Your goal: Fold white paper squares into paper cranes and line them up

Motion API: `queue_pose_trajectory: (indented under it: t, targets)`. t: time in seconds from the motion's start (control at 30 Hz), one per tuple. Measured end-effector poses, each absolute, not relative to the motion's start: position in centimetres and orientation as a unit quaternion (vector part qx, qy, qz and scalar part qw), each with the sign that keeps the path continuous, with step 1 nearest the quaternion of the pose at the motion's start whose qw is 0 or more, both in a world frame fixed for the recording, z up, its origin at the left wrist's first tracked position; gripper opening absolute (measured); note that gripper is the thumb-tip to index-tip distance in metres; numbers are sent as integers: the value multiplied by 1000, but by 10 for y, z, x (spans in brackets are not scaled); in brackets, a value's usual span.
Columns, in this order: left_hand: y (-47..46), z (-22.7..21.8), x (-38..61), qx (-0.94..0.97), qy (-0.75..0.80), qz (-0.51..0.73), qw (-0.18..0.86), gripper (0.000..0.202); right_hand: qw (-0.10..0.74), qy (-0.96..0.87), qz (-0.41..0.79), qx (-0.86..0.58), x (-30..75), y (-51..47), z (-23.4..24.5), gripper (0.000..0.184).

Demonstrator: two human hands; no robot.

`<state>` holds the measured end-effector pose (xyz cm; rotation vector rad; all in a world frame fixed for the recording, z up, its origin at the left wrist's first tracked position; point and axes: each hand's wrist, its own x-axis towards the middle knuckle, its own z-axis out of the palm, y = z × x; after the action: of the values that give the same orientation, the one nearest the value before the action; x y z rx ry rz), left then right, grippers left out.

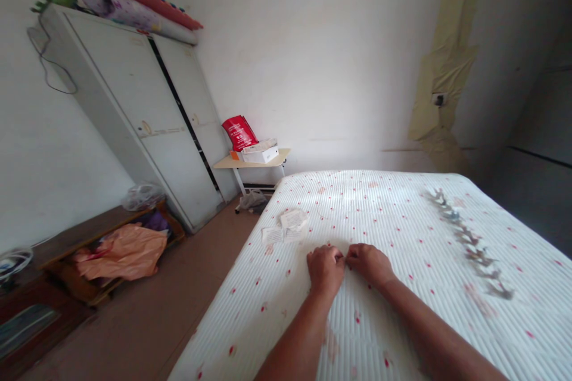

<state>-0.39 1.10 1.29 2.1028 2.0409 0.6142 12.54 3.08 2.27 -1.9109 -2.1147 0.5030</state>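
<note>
Here, the left hand [326, 268] and the right hand [369, 262] rest on the white dotted mattress [402, 202], both with fingers curled closed and the fingertips touching each other. What they pinch, I cannot tell. Some paper sheets [289, 225] lie near, beyond the left hand. A row of folded figures [469, 244] lies further to the right.

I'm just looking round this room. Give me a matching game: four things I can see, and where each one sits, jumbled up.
Things
1. red bag
2. rolled mats
3. orange cloth
4. paper squares

Places
A. on top of the wardrobe
B. on the bed, just beyond the left hand
C. on the small side table
D. on the low wooden bench

Pairs: 1-C, 2-A, 3-D, 4-B.
</note>
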Motion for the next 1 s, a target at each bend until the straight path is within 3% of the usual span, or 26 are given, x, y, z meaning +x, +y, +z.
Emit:
queue_pose_trajectory:
  t: [0.23, 0.43, 1.0]
  targets:
    - [15, 13, 1, 669, 715, 187, 78, 14, 129, -720, 178, -658, 127, 31, 24, 20]
    - [17, 13, 6, 655, 730, 184, 67, 16, 126, -701, 139, -688, 126, 31, 21, 12]
    - [13, 17, 6, 634, 738, 220, 77, 7, 133, -686, 158, -698, 131, 41, 18, 11]
